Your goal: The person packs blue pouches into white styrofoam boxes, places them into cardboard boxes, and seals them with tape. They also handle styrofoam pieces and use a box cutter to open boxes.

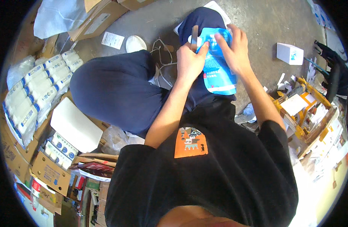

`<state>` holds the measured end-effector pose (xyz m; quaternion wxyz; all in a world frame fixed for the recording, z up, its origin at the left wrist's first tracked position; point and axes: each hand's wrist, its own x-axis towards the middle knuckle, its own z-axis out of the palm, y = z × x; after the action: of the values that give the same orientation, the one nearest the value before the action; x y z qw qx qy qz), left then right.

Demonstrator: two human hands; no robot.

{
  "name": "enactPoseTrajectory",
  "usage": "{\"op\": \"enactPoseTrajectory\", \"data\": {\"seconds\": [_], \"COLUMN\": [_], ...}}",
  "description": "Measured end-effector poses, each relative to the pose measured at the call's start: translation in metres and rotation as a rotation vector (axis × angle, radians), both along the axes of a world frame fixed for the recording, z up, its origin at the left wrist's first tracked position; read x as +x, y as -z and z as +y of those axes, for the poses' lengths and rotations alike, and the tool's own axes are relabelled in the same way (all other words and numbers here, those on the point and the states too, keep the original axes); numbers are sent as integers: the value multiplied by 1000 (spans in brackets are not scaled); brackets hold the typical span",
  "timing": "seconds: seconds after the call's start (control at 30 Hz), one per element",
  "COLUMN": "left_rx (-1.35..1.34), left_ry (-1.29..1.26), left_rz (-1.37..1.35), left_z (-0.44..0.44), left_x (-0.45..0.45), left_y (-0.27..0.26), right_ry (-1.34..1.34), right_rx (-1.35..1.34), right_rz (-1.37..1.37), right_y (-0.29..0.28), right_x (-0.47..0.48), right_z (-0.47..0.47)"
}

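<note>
A bright blue pouch point(219, 66) with printed writing lies over my dark trousers, its long side running away from me. At its upper left edge is a white part, perhaps a cap point(194, 40). My left hand point(191, 61) grips a flat, narrow metal strip point(194, 34), possibly a blade, which points away from me. The left thumb touches the pouch's left edge. My right hand point(237, 51) is at the pouch's upper right, thumb over its front and fingers by its right edge. Whether those fingers hold the pouch cannot be made out.
Plastic-wrapped white packs point(40, 88) are stacked at left, near a white lid-like panel point(77, 124) and cardboard boxes point(50, 173). A small white box point(289, 54) stands on the concrete floor point(256, 20). To the right is a taped carton point(310, 113) full of scraps. A white cord point(161, 66) lies between my legs.
</note>
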<state>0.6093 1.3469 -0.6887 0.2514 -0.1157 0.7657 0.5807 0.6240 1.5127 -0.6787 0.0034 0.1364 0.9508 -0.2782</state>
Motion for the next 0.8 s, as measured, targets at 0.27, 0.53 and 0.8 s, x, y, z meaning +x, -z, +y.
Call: {"op": "enactPoseTrajectory", "data": {"seconds": [0.27,0.53,0.8], "left_rx": [150,141,104], "left_ry": [-6,296,529], "left_rz": [291,889,928], "left_z": [22,76,125], "left_x": [-17,-74,-156], "left_y": [-63,-122,-48], "right_ry": [-92,25,134], "right_rx": [-260,-722,-354], "right_rz": [-277,147,291], "right_y": [-70,-69,-3], "right_x": [54,20,-8], "right_z": [-18,18,47]}}
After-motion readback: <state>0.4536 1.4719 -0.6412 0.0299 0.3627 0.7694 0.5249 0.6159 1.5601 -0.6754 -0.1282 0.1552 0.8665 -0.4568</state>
